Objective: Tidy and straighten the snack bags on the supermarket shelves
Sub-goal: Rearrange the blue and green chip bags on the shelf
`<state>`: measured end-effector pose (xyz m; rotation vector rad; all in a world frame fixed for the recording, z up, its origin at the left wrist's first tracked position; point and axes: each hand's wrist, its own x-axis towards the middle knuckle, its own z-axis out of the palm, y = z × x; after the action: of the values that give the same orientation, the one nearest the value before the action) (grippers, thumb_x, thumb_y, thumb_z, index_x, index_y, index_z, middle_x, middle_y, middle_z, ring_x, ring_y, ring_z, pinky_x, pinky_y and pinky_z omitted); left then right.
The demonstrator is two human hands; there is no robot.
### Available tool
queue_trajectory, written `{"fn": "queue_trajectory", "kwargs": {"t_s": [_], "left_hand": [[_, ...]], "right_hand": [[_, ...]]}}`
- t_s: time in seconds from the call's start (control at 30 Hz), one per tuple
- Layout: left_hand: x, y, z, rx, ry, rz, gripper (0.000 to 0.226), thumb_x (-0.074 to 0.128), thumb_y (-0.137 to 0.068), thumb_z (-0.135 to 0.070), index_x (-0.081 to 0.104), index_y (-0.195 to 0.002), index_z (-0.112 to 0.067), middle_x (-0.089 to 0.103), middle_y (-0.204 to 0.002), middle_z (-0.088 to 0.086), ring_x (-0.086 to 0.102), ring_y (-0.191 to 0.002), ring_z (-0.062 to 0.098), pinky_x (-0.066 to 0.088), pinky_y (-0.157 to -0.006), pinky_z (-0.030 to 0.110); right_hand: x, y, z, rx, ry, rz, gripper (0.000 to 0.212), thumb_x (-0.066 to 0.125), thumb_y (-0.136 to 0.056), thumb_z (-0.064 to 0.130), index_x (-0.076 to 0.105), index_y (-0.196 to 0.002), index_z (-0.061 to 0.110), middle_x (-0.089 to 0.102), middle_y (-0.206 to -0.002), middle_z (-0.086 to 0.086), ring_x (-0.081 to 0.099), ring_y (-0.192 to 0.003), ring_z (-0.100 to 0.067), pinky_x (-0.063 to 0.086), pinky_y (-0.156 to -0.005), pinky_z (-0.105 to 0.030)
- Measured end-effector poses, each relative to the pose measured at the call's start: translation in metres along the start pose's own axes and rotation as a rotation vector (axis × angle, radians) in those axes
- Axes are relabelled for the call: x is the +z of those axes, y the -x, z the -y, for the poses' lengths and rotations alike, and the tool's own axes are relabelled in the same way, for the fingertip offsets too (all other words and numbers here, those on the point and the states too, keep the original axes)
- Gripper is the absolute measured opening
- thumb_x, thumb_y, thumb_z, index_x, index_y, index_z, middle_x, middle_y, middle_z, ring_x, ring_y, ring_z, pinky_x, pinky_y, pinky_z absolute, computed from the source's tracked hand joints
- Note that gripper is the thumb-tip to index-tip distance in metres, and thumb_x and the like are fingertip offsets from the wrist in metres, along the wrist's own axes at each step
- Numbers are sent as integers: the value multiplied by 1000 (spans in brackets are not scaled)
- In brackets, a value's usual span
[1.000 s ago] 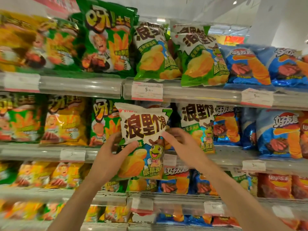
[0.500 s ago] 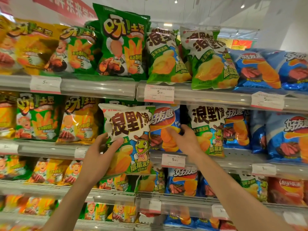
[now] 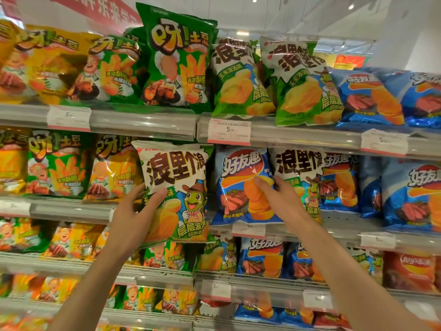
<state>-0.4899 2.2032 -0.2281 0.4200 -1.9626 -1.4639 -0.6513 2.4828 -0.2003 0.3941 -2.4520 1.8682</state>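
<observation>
My left hand [image 3: 133, 218] grips a white-and-green snack bag with a cartoon frog [image 3: 176, 194] by its left edge, held upright in front of the middle shelf [image 3: 71, 210]. My right hand [image 3: 279, 199] is pinching a blue chip bag [image 3: 238, 187] standing on that shelf, thumb on its front, fingers behind its right edge. A second frog bag [image 3: 300, 168] stands just right of the blue one, partly hidden by my right hand.
The top shelf [image 3: 143, 123] carries yellow, green and blue bags, two frog bags [image 3: 303, 84] leaning over its edge. More blue bags [image 3: 410, 194] fill the middle shelf at right. Lower shelves [image 3: 155, 275] hold mixed bags. Price tags [image 3: 229, 131] line the rails.
My right hand let go of the frog bag and moved right onto the blue bag. My left hand carried the frog bag left, uncovering the blue bag behind it.
</observation>
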Motion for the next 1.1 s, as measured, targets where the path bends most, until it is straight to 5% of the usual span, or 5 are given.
{"fn": "queue_trajectory", "kwargs": {"t_s": [0.23,0.37,0.63,0.87,1.1], "left_hand": [[52,5,-3,89,-88,24,82,61,-83,-71,49,-149,-25,55,-141,-7,53,-118,12,50,-94,34],[88,2,-15,134,-120,70,43,58,-83,-74,60,-119,-50,57,-102,-48,58,-93,-16,41,-73,15],[141,-28,-36,168,-201,64,72,51,-96,-65,46,-150,-18,62,-138,-1,57,-127,24,47,-105,42],[152,-41,-37,257,-250,119,57,52,-102,-50,52,-145,-13,49,-117,-13,45,-106,4,37,-78,16],[154,-44,-25,238,-354,241,62,44,-99,-62,46,-149,-25,53,-130,-1,53,-118,16,42,-99,35]], "right_hand": [[-57,28,-27,34,-14,-46,67,65,-89,62,48,-147,34,51,-149,5,53,-132,-3,46,-107,-35],[-101,35,-41,82,-85,-117,91,70,-83,63,36,-158,25,45,-157,0,46,-141,-24,39,-117,-48],[-141,41,-52,89,-201,-156,115,74,-54,79,46,-152,26,56,-149,-1,52,-137,-26,41,-116,-53],[-135,31,-51,56,-263,-134,101,77,-58,72,54,-146,28,63,-141,2,59,-130,-24,44,-113,-52],[-130,27,-58,45,-285,-79,120,82,-50,79,44,-153,31,54,-150,3,55,-136,-23,43,-115,-51]]}}
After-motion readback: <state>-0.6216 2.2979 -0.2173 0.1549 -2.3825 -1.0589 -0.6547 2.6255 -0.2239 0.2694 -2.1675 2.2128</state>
